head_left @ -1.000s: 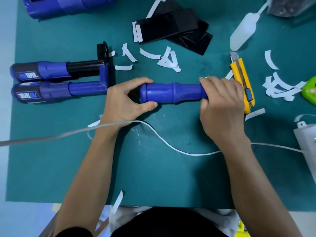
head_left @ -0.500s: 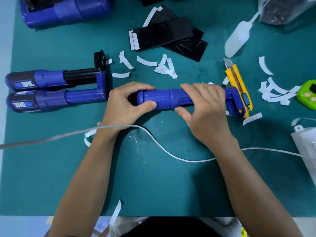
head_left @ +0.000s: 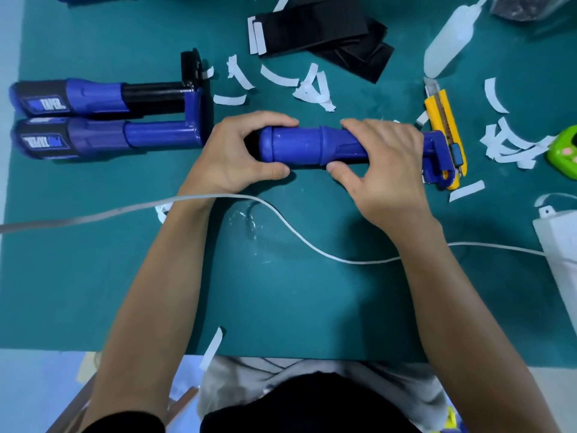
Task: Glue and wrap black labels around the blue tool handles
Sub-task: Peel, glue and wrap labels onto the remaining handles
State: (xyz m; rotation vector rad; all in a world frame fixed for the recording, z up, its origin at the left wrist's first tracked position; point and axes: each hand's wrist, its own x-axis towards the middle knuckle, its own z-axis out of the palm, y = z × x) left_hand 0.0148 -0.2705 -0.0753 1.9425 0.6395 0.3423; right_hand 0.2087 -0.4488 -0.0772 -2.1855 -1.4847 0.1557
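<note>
a teal mat (head_left: 281,292) covers a pale tabletop (head_left: 37,379).

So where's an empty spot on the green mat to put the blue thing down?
Biggest bare patch: the green mat near you, below the white cable, left of your left arm. Another lies between both arms. It's crowded up top: black labels, paper strips, yellow knife, glue bottle.

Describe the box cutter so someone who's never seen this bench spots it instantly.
Start from the teal mat, then find the right hand gripping the blue tool at mid-mat. At that tool's right end lies the box cutter, its blade end toward the white squeeze bottle. It is the only yellow item, amid white paper strips.
</note>
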